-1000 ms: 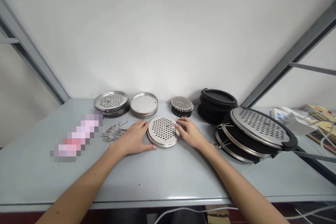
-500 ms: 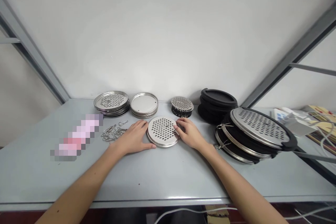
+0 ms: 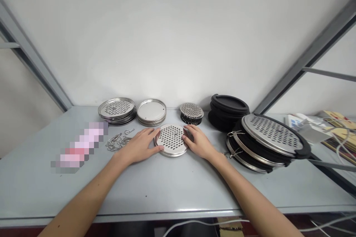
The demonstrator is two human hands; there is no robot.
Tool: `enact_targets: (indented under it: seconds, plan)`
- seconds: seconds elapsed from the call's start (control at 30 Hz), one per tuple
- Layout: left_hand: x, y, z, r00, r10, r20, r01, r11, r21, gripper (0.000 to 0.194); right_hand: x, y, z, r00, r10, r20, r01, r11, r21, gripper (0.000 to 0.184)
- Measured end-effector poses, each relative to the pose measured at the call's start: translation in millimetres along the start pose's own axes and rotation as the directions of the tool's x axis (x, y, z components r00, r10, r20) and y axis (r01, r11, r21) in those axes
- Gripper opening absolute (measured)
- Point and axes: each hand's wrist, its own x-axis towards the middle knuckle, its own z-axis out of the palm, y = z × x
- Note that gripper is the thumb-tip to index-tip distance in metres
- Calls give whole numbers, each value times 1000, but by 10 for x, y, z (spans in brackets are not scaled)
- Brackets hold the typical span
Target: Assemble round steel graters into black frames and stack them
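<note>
A round metal lid with a perforated plate (image 3: 171, 137) set inside a raised rim lies flat on the grey table in front of me. My left hand (image 3: 141, 143) is at its left side, with fingertips at the far rim and the thumb on the near left rim. On the opposite side, my right hand (image 3: 198, 141) curls around the edge, its thumb resting on the perforated face. Both hands hold the lid between them. Several small metal spring clips (image 3: 117, 142) lie loose just left of my left hand.
Along the wall stand stacks of perforated metal lids (image 3: 118, 109), plain metal lids (image 3: 151, 110), smaller perforated discs (image 3: 191, 112) and black rings (image 3: 230, 108). Larger black-edged assemblies (image 3: 274, 135) with wire clips are piled right of my right forearm. A blurred pink item (image 3: 83, 144) lies left.
The perforated plate, earlier offset over the rim, now sits down inside it. My left thumb has moved from beside the lid onto its near rim. The view has shifted slightly.
</note>
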Motion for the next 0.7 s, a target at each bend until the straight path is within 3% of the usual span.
enact_targets:
  seconds: [0.2,0.53,0.7]
  plan:
    - [14,-35,32,998,-20,52,18,999,36,72,1,-30,0,997,-55,54,54,998,28,35]
    - [25,-82,65,999,-15,38,16,1000,-11,73,-11,-14,37,998,-11,63,10,1000,23,39]
    - [-1,-143,120,999,18,51,-18,1000,6,98,-10,-32,40,999,-10,52,9,1000,29,38]
